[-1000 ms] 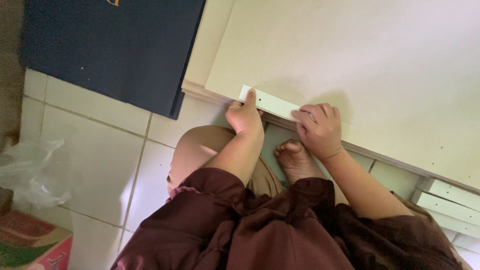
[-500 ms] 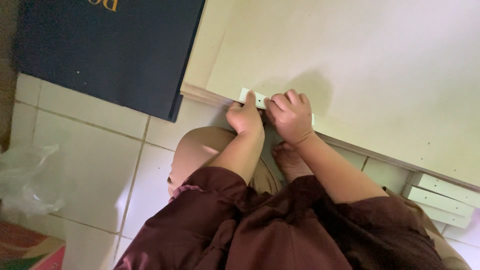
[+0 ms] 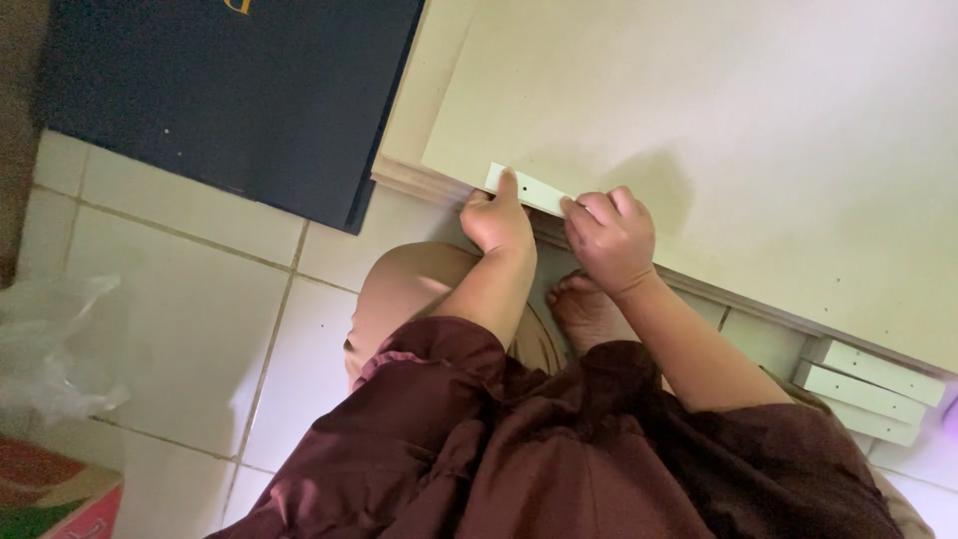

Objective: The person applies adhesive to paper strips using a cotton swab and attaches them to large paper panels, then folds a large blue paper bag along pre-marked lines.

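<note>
A narrow pale green strip with a small hole lies along the near edge of a large cream board on the tiled floor. My left hand presses its index finger on the strip's left end, by the hole. My right hand is curled over the strip's right part and grips it, hiding that end. My bare foot and a knee sit just below the board's edge, under maroon sleeves.
A dark blue flat panel lies at the upper left, beside the board. A stack of pale green strips rests at the right. A clear plastic bag and a red and green carton sit at the left on white tiles.
My right hand slid left along the strip, closing up to my left hand. The view shifted, so the bag and carton sit lower left.
</note>
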